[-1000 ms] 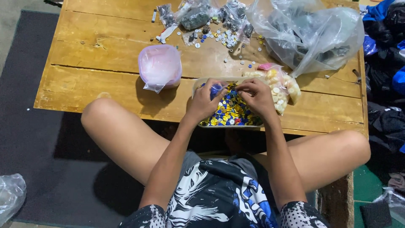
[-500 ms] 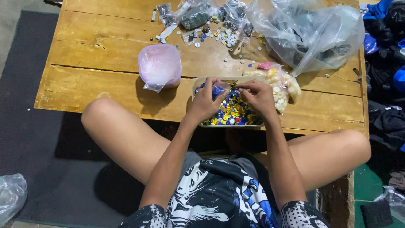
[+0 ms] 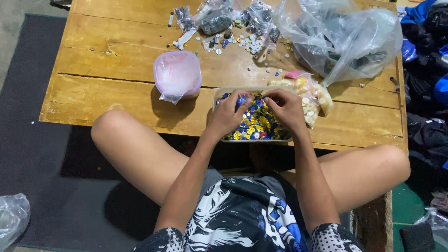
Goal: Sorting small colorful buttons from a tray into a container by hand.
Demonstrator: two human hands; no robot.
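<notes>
From the head camera, a seated person bends over a low wooden counter point(image 3: 116, 98), knees spread to either side so the work sits close. Both hands rest in a shallow tray point(image 3: 219, 95) at the counter's near edge, filled with small blue and yellow buttons point(image 3: 255, 122). The left hand point(image 3: 228, 114) curls its fingers around something blue, and the right hand point(image 3: 288, 109) pinches toward it with bent fingertips; what exactly they grip is too small to tell. Just beside the tray lies a bag of pale buttons point(image 3: 313, 95). A pink bag-covered bowl point(image 3: 177, 74) stands to the left, loose buttons point(image 3: 247, 44) and a large clear bag point(image 3: 345, 39) farther back.
</notes>
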